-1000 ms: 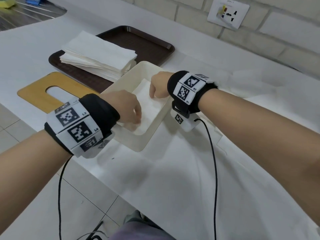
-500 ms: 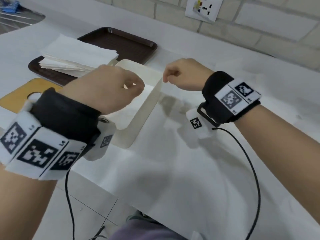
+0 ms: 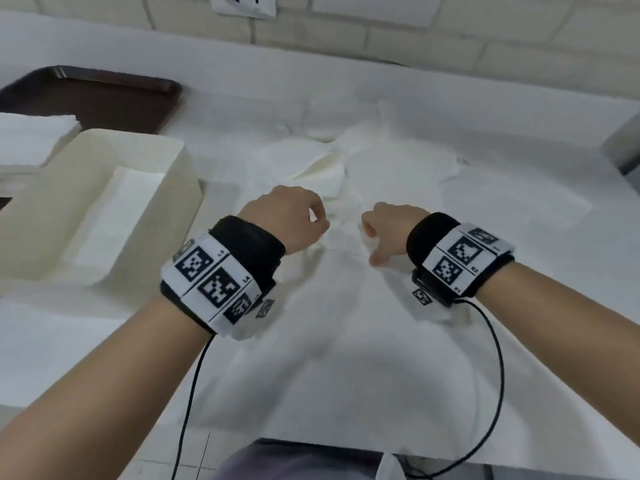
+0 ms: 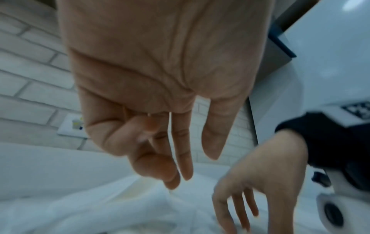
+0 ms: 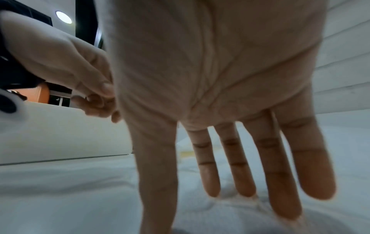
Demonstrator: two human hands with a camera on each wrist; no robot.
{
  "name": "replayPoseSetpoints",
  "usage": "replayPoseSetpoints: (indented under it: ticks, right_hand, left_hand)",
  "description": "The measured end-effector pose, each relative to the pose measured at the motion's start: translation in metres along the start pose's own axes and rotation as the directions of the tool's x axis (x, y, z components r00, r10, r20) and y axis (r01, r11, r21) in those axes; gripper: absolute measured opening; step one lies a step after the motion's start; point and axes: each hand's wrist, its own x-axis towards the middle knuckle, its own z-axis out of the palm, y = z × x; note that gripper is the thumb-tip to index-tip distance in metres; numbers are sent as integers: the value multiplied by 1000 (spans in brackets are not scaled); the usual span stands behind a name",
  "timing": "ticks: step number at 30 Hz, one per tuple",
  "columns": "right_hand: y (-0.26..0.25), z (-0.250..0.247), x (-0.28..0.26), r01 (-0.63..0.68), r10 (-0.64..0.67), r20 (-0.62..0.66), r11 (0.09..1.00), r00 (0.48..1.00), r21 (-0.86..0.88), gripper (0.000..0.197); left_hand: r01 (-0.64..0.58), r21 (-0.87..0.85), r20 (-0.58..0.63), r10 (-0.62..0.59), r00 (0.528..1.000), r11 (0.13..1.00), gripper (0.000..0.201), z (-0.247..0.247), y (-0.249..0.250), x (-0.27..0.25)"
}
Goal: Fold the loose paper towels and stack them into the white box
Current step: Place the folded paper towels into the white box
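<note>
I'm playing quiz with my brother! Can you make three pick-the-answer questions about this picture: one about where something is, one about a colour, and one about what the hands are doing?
1. Where does the white box sit relative to the hands?
A. to their left
B. to their right
C. behind the person

2. What colour is the tray?
A. green
B. dark brown
C. pink

3. What is the right hand doing?
A. gripping a cup
B. making a fist
C. reaching with fingers spread

Answers: 1 A, the head view shows it left of the left hand. 2 B, its rim is dark brown. 3 C, the right wrist view shows straight fingers over the loose paper towels.
</note>
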Motion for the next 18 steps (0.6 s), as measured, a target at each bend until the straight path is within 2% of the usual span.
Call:
replayPoseSetpoints:
  ticks: [3,6,9,11,14,16,18]
  right_hand:
    - [3,3,2,40,-42,-65,999,997,-26,18]
    - [5,6,3,38,-41,-149,999,988,-28,12]
    - [12,0,-1,37,-5,-206,987,978,154,25]
    - [20,-5,-4,75,-4,-241,956,970,283,22]
    - [29,-7,-8,143,-15,-288,892,957,429,30]
    - [35,-9,-10,219,-22,-369,837,929,501,33]
    - [40,-11,-13,302,4,-481,774,877,557,29]
  left_hand:
    - [0,70,89,-6,996,998,26,14,8,18]
    - [-28,111,131,14,991,993,38,22,15,27]
    - [-89,118,142,72,987,989,44,24,19,33]
    - [-116,108,114,104,988,987,36,23,21,36]
    - [-106,13,1,106,994,994,26,20,24,38]
    - [-98,-43,-65,95,993,994,26,18,26,40]
    - [-109,-90,-125,98,987,990,30,15,28,42]
